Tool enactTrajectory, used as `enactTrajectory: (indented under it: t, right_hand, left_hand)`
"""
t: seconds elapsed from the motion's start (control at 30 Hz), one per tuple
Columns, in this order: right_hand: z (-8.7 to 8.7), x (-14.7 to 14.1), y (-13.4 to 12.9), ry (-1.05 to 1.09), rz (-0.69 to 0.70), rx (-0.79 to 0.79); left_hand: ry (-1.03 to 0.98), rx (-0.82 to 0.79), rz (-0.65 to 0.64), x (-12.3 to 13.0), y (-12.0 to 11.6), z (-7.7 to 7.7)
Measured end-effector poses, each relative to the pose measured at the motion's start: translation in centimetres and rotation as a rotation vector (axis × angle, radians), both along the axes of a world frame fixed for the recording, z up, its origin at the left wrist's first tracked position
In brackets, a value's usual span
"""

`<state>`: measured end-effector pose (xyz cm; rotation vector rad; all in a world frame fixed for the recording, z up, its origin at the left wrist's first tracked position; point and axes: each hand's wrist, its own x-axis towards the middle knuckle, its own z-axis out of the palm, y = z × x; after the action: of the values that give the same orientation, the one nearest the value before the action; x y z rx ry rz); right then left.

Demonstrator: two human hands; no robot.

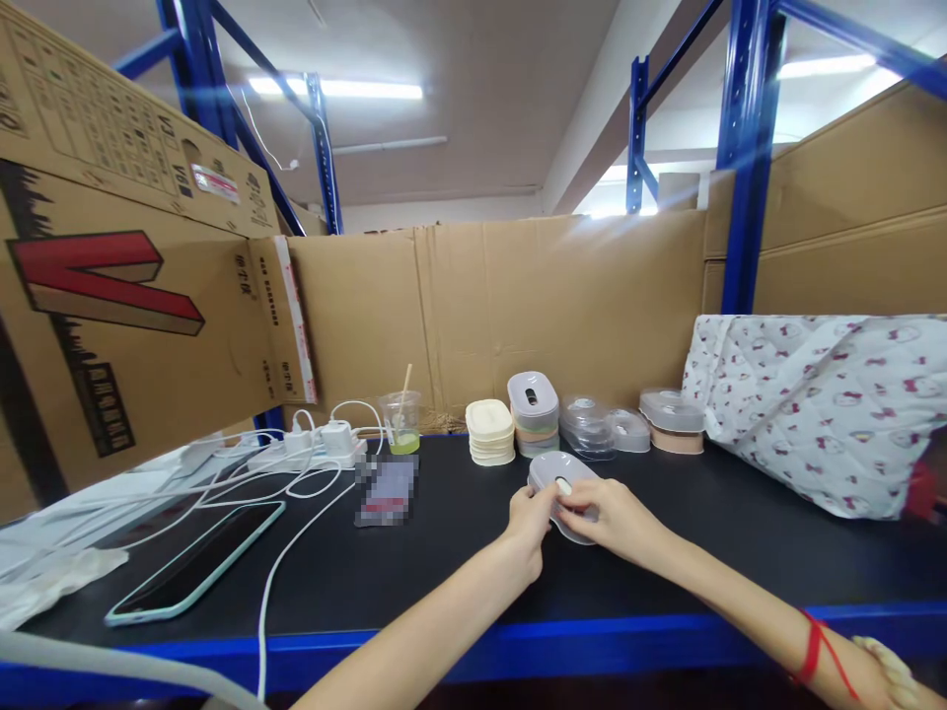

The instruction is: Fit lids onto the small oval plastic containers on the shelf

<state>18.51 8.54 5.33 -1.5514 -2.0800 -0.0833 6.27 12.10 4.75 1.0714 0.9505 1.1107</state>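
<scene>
A pale grey, translucent oval plastic lid (546, 467) is tilted just above or against the black tabletop, between my hands. My left hand (527, 531) is closed on its left edge, thumb and fingers pressed together. From the right, my right hand (611, 513) grips the lid with bent fingers over its middle. A small white oval piece (563, 486) shows at the fingertips; whether it is fixed to the lid I cannot tell. Behind stands a stack of similar oval containers (534, 419), its top lid having a dark slot. My fingers hide much of the held lid.
Cream square lids (490, 434) are stacked at the back, with clear domed covers (587, 424) and more containers (675, 424) to the right. A phone (199, 562), white cables, a power strip (332, 449) and a drink cup (403, 424) lie left. A patterned quilted cloth (821, 404) borders the right.
</scene>
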Motion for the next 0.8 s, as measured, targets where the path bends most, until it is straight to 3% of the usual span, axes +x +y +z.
enactTrajectory:
  t: [0.1, 0.23, 0.33, 0.5, 0.57, 0.67, 0.8]
  right_hand:
    - [-0.1, 0.4, -0.1, 0.092, 0.122, -0.003]
    - [1.5, 0.3, 0.0, 0.228, 0.243, -0.21]
    - [3.7, 0.6, 1.2, 0.23, 0.057, -0.178]
    - [6.8, 1.5, 5.0, 0.331, -0.34, 0.27]
    - [6.8, 2.0, 6.5, 0.32, -0.529, 0.365]
    - [5.6, 2.6, 8.3, 0.327, -0.729, 0.233]
    - [3.8, 3.7, 9.5, 0.341, -0.738, 0.152]
  left_hand:
    - [0.01, -0.062, 0.076, 0.0, 0.3, 0.9]
    - [-0.092, -0.05, 0.044, -0.6, 1.6, 1.2]
    - [-0.132, -0.019, 0.037, -1.3, 3.2, 1.1]
    - [-0.054, 0.048, 0.011, -2.0, 5.9, 1.0]
    - [-0.045, 0.076, -0.04, -2.1, 6.5, 1.0]
    - [-0.069, 0.073, -0.102, -2.1, 6.6, 1.0]
    - [-0.189, -0.004, -0.177, -2.3, 6.1, 1.1]
